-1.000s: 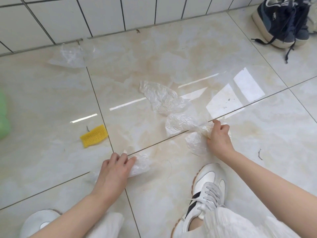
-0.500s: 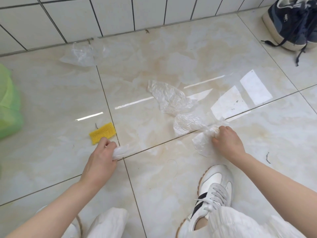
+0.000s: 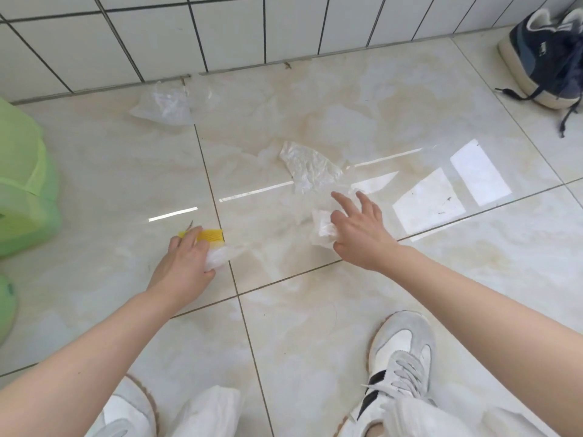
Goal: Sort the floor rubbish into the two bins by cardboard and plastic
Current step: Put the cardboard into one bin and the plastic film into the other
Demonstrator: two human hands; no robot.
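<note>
Since half a second ago the left hand (image 3: 186,263) has moved forward, carrying its crumpled clear plastic wad (image 3: 220,255) up to the yellow foam net (image 3: 209,235); its fingertips now lie on the net's near end while the thumb and palm clamp the wad. The right hand (image 3: 359,230) has lifted off the floor seam and opened its outer fingers, which reach spread toward the crinkled plastic sheet (image 3: 310,167) just beyond them; the thumb and palm pinch a small scrunched white plastic piece (image 3: 321,228) on the hand's left side.

The sheet is translucent, wrinkled, roughly triangular, its long axis running from far-left to near-right, ending at the right fingertips. The net is ribbed, bright yellow, lying crosswise, mostly hidden under the left fingers. Another clear plastic bag (image 3: 167,105) lies against the tiled wall, well beyond both hands. A green bin (image 3: 22,184) stands left of the left hand.
</note>
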